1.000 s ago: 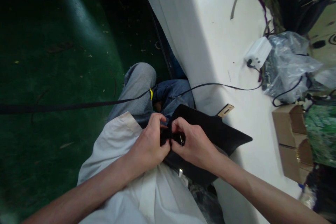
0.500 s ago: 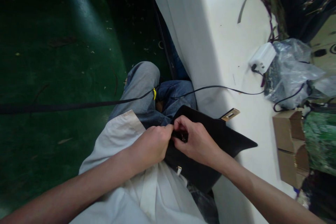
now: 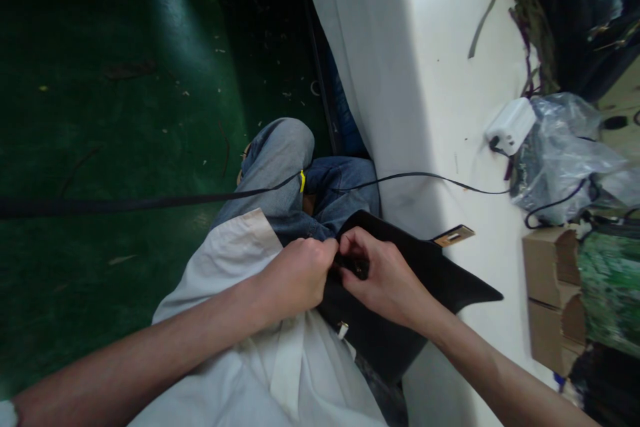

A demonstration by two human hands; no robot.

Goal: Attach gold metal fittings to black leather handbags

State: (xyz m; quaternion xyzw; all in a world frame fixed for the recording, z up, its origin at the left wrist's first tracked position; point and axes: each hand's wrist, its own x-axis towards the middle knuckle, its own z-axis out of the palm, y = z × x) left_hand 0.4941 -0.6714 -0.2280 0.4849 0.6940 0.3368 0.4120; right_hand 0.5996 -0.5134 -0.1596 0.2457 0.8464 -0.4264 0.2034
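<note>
Black bag (image 3: 385,343): we see it at the lap, beneath the right hand (image 3: 387,273). We note its flap (image 3: 445,273) slanting away from the fingers, long axis toward the picture's lower right, its point seen against the white table (image 3: 450,107). We find the right hand nearer the bag's middle, its fingers and thumb gripping a dark piece (image 3: 359,269) with a glint. Left hand (image 3: 305,277) is closed at the bag's left edge, just beside the right; we cannot tell what it holds.
</note>
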